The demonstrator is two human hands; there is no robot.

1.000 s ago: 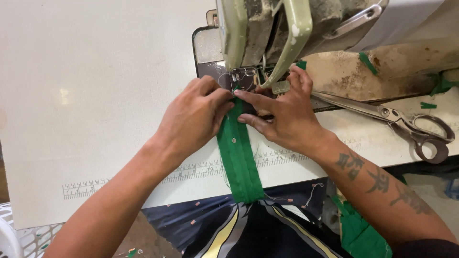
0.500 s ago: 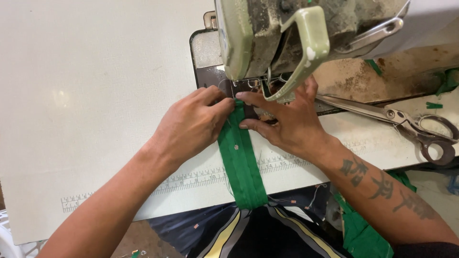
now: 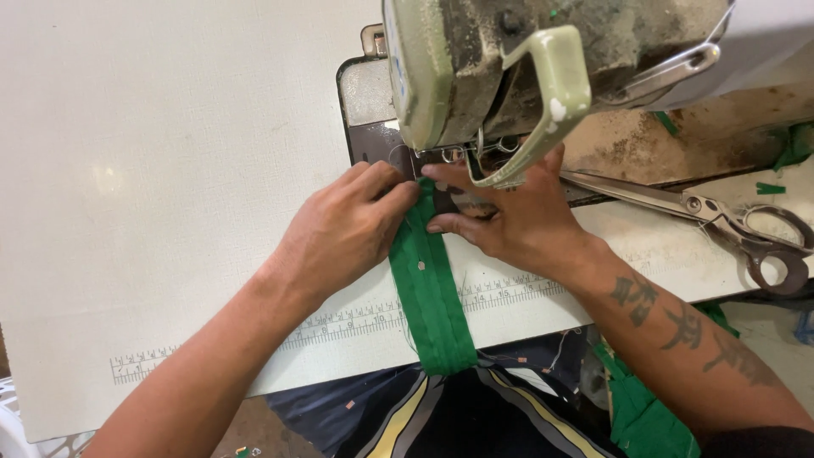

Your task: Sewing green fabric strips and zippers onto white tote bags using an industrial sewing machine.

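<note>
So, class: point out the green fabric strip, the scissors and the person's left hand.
green fabric strip (image 3: 431,297), head view, middle of the strip on the table.
scissors (image 3: 721,222), head view, pivot near the handles.
left hand (image 3: 343,233), head view, back of the hand.

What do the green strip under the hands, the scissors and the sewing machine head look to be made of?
Green strip: woven cloth, matte, going by its soft folds and stitched lines. Scissors: bare metal, dull grey sheen, worn handles. Sewing machine head: probably cast metal under pale green paint, chipped and grimy. The left hand and right hand press the strip flat.
</note>
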